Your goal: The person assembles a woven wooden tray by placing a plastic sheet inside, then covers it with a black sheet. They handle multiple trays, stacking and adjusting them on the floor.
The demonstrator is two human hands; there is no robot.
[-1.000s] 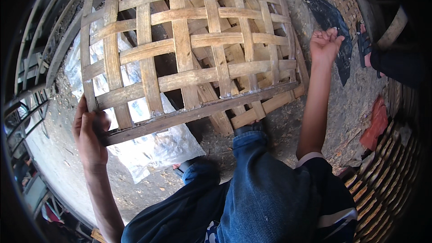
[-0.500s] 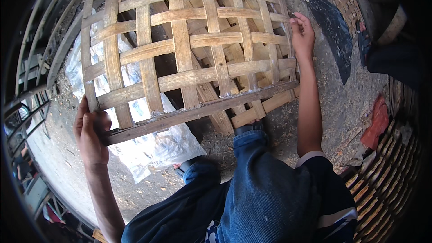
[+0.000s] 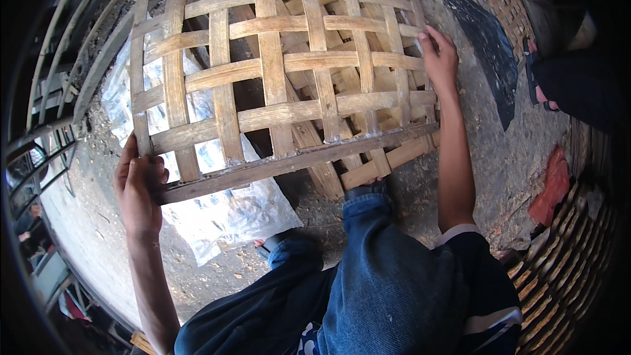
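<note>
The concrete floor (image 3: 499,171) lies beneath everything, grey and strewn with small bits. Over it, in front of the knees, is the woven panel (image 3: 270,59), a wide lattice of flat wooden or bamboo strips, tilted, with gaps through which other things show. Its weaving looks done: the strips cross over and under along the whole visible face, and a dark rail (image 3: 296,165) closes the near edge. What may be left there I cannot judge, since nothing hangs loose on it that can be made out; as things stand, it is in hand rather than set aside.

Below it sits another lattice (image 3: 401,156), its strips lying at a different angle, mostly hidden, so whether it is finished cannot be told. The slatted stack (image 3: 565,263) stands at the lower right, apart from the hands. A clear plastic sheet (image 3: 240,213) lies on the floor under the left part of the panel, and a dark sheet (image 3: 473,33) lies beyond the right edge.

The hands are well apart. The left hand (image 3: 138,184) is clasped around the panel's near left corner; the right hand (image 3: 440,59) has thumb and fingertips at the right edge, seemingly touching, though how firmly cannot be told. Smallest is a red scrap (image 3: 551,181) near the slatted stack
</note>
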